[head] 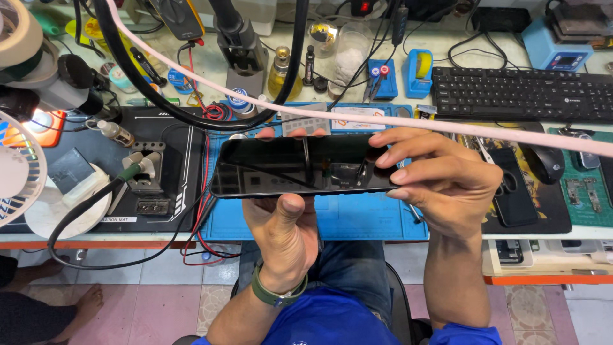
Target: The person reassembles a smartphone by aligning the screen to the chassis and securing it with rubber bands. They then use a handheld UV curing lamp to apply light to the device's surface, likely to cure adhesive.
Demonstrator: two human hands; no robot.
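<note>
— What have you got hold of there?

— A dark phone point(300, 166), held flat and sideways above the near edge of the counter point(396, 246). My left hand point(284, 233) cups it from below, thumb pressed on the near edge of the glass and fingertips curling over the far edge. My right hand point(440, 182) is closed around the right end, fingers laid along the top face.

— What lies under it?

— A blue work mat point(357, 220), mostly covered by the phone and my hands. To its left sits a black mat point(179, 160) with a small metal clamp point(148, 171) on it.

— Anything crossing in front?

— A pale pink cable point(485, 131) runs slantwise from far left to right, passing just above the phone's far edge and over my right fingers. A thick black cable point(172, 108) loops down on the far left side, and red wires point(203, 211) trail off the near edge of the counter.

— And further off?

— A black keyboard point(523, 92) at far right, with a black mouse point(543, 163) nearer to me on a dark pad point(555, 214). A second dark phone point(511, 188) lies on that pad, just beside my right hand. A small brass-topped bottle point(281, 70) stands at the far side, and a white fan point(19, 169) sits at the left edge. Someone's bare foot point(86, 303) rests on the tiled floor point(166, 300), lower left.
</note>
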